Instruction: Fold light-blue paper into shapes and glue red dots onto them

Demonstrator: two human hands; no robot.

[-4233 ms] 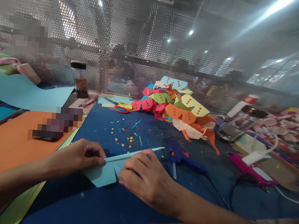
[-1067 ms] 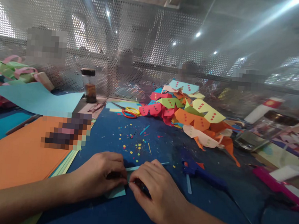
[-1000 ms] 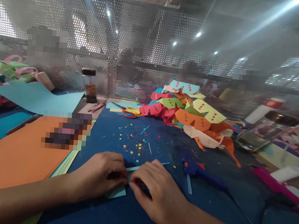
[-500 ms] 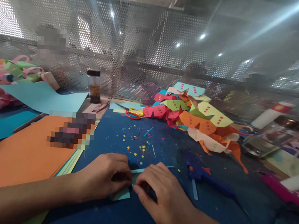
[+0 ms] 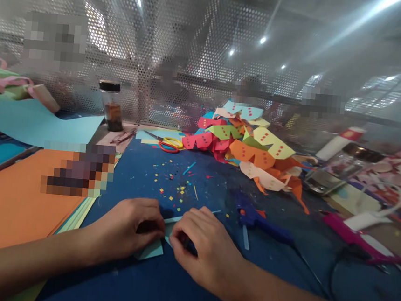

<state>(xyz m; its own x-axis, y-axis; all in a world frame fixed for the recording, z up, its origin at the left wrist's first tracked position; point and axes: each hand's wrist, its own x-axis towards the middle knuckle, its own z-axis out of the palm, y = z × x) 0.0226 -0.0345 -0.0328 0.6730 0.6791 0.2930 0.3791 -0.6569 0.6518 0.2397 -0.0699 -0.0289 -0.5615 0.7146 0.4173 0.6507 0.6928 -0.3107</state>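
Both hands meet over a light blue piece of paper [image 5: 152, 250] on the dark blue tabletop. My left hand [image 5: 133, 226] pinches it from the left, fingers curled and closed. From the right, my right hand [image 5: 203, 244] is closed on the same paper, its fingertips bent down and partly hidden. A narrow pale blue edge of the paper shows between the hands. Small colourful paper scraps [image 5: 182, 188] lie just beyond the fingers. A blue hot glue gun [image 5: 262, 221] with a clear glue stick rests right of my right hand.
Stacked orange sheets [image 5: 14, 190] lie left, beneath a pixelated object. Behind stand a black-lidded jar [image 5: 112, 110], scissors [image 5: 168, 144] and a heap of folded paper shapes [image 5: 253, 150]. A glass jar [image 5: 342, 172] and a magenta tool [image 5: 357, 239] are at right. Perforated metal screen [image 5: 202, 47] behind.
The whole view has shifted, so table things appear further left and a little higher. Both hands keep their hold on the light blue paper with hardly any movement.
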